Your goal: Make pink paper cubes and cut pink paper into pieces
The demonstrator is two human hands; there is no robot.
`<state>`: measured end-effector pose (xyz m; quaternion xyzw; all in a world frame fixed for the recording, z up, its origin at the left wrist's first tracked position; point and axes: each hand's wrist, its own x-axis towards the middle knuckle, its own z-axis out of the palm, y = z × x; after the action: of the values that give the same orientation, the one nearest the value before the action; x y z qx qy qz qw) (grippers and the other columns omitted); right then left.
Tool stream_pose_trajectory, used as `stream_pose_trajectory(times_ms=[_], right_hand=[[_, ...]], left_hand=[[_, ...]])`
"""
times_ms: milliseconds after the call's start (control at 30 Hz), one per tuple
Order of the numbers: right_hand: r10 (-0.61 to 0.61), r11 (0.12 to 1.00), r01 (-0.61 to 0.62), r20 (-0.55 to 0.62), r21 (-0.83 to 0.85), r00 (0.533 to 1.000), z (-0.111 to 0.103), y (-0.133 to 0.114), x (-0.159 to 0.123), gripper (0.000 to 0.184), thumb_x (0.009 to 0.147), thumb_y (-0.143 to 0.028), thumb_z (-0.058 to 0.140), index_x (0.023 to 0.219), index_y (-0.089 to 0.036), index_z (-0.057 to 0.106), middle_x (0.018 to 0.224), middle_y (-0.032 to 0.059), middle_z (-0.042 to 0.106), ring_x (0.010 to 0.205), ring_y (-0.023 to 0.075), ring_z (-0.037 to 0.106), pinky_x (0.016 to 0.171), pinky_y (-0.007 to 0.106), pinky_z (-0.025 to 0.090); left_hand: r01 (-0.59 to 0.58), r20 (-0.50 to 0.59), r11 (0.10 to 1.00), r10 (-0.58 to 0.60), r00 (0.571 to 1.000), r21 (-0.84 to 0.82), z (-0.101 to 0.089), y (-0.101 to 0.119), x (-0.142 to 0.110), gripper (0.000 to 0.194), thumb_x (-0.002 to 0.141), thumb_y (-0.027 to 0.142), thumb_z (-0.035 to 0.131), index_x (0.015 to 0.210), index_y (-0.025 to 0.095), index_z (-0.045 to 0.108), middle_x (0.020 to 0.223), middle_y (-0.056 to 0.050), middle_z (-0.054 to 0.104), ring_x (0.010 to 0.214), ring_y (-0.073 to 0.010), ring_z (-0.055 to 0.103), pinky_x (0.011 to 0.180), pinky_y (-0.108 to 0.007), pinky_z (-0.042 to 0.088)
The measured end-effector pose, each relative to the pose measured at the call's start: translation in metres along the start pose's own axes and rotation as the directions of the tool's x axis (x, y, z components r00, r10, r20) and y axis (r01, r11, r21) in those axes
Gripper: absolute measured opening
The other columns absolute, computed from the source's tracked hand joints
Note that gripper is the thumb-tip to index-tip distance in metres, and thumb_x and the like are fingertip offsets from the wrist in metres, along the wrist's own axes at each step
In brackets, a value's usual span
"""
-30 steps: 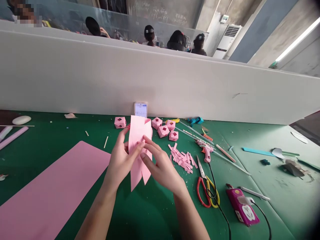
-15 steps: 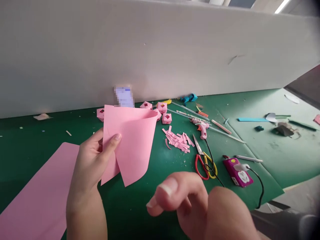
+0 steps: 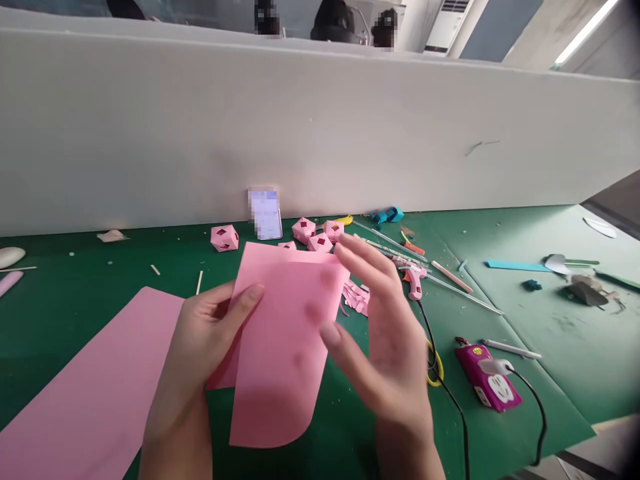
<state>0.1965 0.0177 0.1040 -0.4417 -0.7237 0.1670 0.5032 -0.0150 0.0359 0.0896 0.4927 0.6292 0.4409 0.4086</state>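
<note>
A curled sheet of pink paper (image 3: pixel 280 353) is pinched at its left edge by my left hand (image 3: pixel 210 333), thumb in front and fingers behind. The sheet bends over on itself at the right. At that bend my right hand (image 3: pixel 385 333) has its thumb and fingers spread; its fingertips are very near or touching the paper, I cannot tell which. Another large pink sheet (image 3: pixel 100 387) lies flat on the table at the left, partly behind my left forearm. Behind the held sheet are several folded pink paper shapes (image 3: pixel 225 238) and a partly hidden heap of pink strips (image 3: pixel 356 297).
A phone (image 3: pixel 267 217) leans on the white partition (image 3: pixel 200 127). Right of my hands lie a pink glue gun (image 3: pixel 415 280) with a black cord, clear glue sticks (image 3: pixel 467 295), partly hidden scissors (image 3: pixel 438 365) and a magenta power block (image 3: pixel 487 377) on the green table (image 3: pixel 540 413).
My right hand has come up from the lower right to the paper's right side, and its fingers have spread. The paper's curl has folded farther over. The view has tilted up slightly.
</note>
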Motion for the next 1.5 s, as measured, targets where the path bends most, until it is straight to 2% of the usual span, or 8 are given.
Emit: stream_pose_trajectory(times_ms=[100,267,400,533,600,667,867,1500], right_hand=[[0.014,0.999,-0.016,-0.044,-0.038,0.999,0.011,0.017,0.011,0.057,0.096,-0.038,0.073,0.149,-0.034,0.054,0.154,0.0055,0.059,0.152,0.0305,0.045,0.126,0.057,0.040],[0.115,0.993,-0.110,0.144,-0.043,0.983,0.022,0.036,0.017,0.056,0.090,-0.047,0.080,0.140,-0.032,0.062,0.143,0.0055,0.069,0.145,0.0333,0.049,0.118,0.059,0.045],[0.214,0.976,-0.217,0.130,0.003,0.968,0.025,0.039,0.019,0.025,0.094,-0.043,0.076,0.115,-0.029,0.073,0.116,0.0041,0.078,0.115,0.0281,0.064,0.102,0.051,0.051],[0.265,0.962,-0.267,0.053,0.053,0.963,0.026,0.041,0.019,0.011,0.097,-0.038,0.072,0.092,-0.027,0.072,0.096,0.0003,0.077,0.093,0.0226,0.066,0.093,0.044,0.049],[0.292,0.955,-0.292,0.008,0.052,0.956,0.027,0.042,0.019,0.014,0.097,-0.040,0.070,0.092,-0.027,0.071,0.095,0.0002,0.075,0.088,0.0214,0.064,0.090,0.042,0.048],[0.314,0.948,-0.313,-0.009,0.051,0.949,0.028,0.043,0.018,0.018,0.100,-0.043,0.066,0.093,-0.027,0.069,0.095,0.0005,0.074,0.085,0.0207,0.062,0.089,0.042,0.047],[0.289,0.956,-0.291,0.040,0.030,0.956,0.031,0.043,0.017,0.020,0.106,-0.038,0.052,0.093,-0.026,0.061,0.098,0.0014,0.074,0.099,0.0235,0.065,0.096,0.045,0.045],[0.267,0.932,-0.268,0.040,0.245,0.963,0.019,0.037,0.017,0.008,0.099,-0.032,0.067,0.096,-0.027,0.072,0.100,0.0007,0.078,0.100,0.0193,0.072,0.087,0.033,0.057]], left_hand=[[-0.016,0.105,0.999,0.013,0.994,0.029,-0.002,-0.002,0.001,0.052,0.082,0.067,0.074,0.064,0.018,0.067,0.063,-0.001,0.062,0.059,-0.0146,0.052,0.050,-0.023,0.041],[-0.105,0.255,0.985,0.068,0.965,0.137,0.000,-0.010,0.003,0.064,0.091,0.066,0.064,0.055,0.018,0.042,0.058,0.003,0.028,0.057,-0.0100,0.027,0.049,-0.024,0.022],[-0.167,0.287,0.975,0.120,0.951,0.145,0.002,-0.014,0.004,0.066,0.095,0.063,0.059,0.056,0.019,0.030,0.061,0.003,0.019,0.058,-0.0099,0.021,0.050,-0.025,0.017],[-0.162,0.276,0.983,0.134,0.952,0.082,0.005,-0.013,0.004,0.047,0.087,0.056,0.075,0.064,0.020,0.057,0.060,0.004,0.047,0.056,-0.0099,0.044,0.049,-0.020,0.034],[-0.142,0.215,0.989,0.130,0.968,0.045,0.007,-0.013,0.005,0.031,0.083,0.053,0.081,0.096,0.025,0.075,0.080,0.002,0.071,0.071,-0.0146,0.066,0.059,-0.020,0.051],[-0.139,0.115,0.990,0.135,0.984,0.031,0.009,-0.013,0.005,0.043,0.083,0.052,0.082,0.119,0.030,0.075,0.097,0.000,0.081,0.084,-0.0185,0.076,0.069,-0.022,0.059],[-0.312,-0.054,0.938,0.323,0.945,0.151,0.013,-0.018,0.005,0.021,0.090,0.045,0.077,0.101,0.028,0.082,0.099,0.000,0.084,0.084,-0.0178,0.079,0.073,-0.022,0.062],[-0.381,0.013,0.901,0.387,0.922,0.207,0.012,-0.015,0.001,0.019,0.092,0.039,0.074,0.103,0.027,0.083,0.104,0.000,0.084,0.090,-0.0203,0.081,0.080,-0.027,0.067]])
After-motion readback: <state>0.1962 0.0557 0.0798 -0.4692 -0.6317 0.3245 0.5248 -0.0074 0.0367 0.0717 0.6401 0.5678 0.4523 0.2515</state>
